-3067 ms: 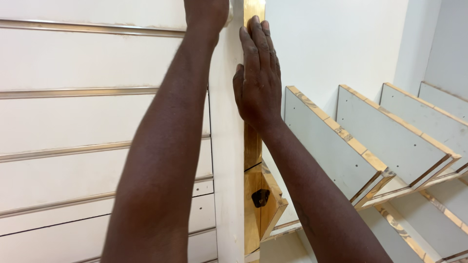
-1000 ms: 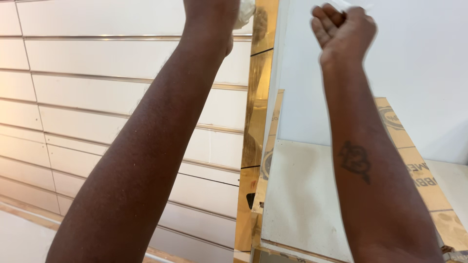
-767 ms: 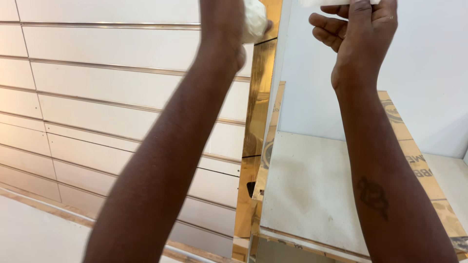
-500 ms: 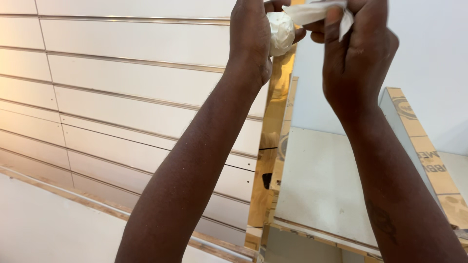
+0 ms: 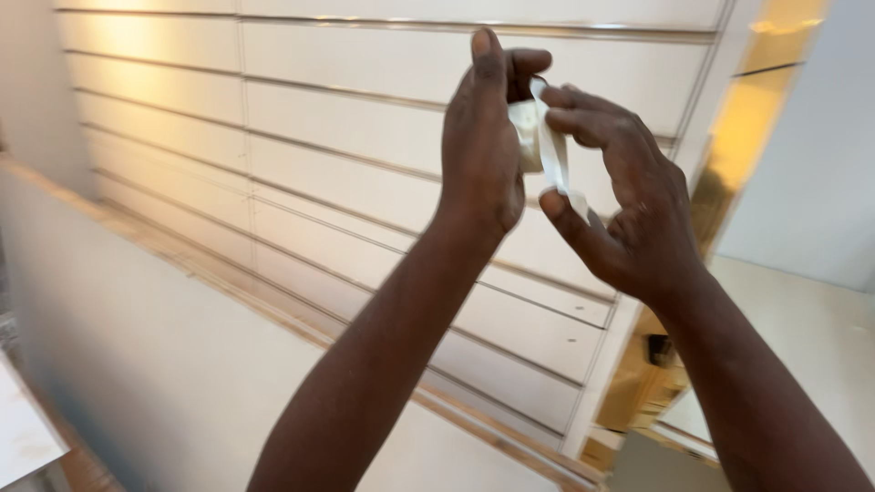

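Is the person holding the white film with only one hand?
No, both the left hand and the right hand grip the white film between their fingers.

Most of the white film [image 5: 547, 150] is hidden: the left hand [image 5: 483, 146] covers its near side, and the fingers of the right hand [image 5: 629, 210] cover its lower end, so its full shape cannot be told. Whether it is tape, plastic or paper is unclear. Both forearms are cut off by the bottom edge. The white board [image 5: 182, 364] at lower left is blurred and runs out of view. The gold strip [image 5: 738, 137] is cut off at the top edge, and the small dark thing [image 5: 658, 349] beside it, low down, is too blurred to identify.
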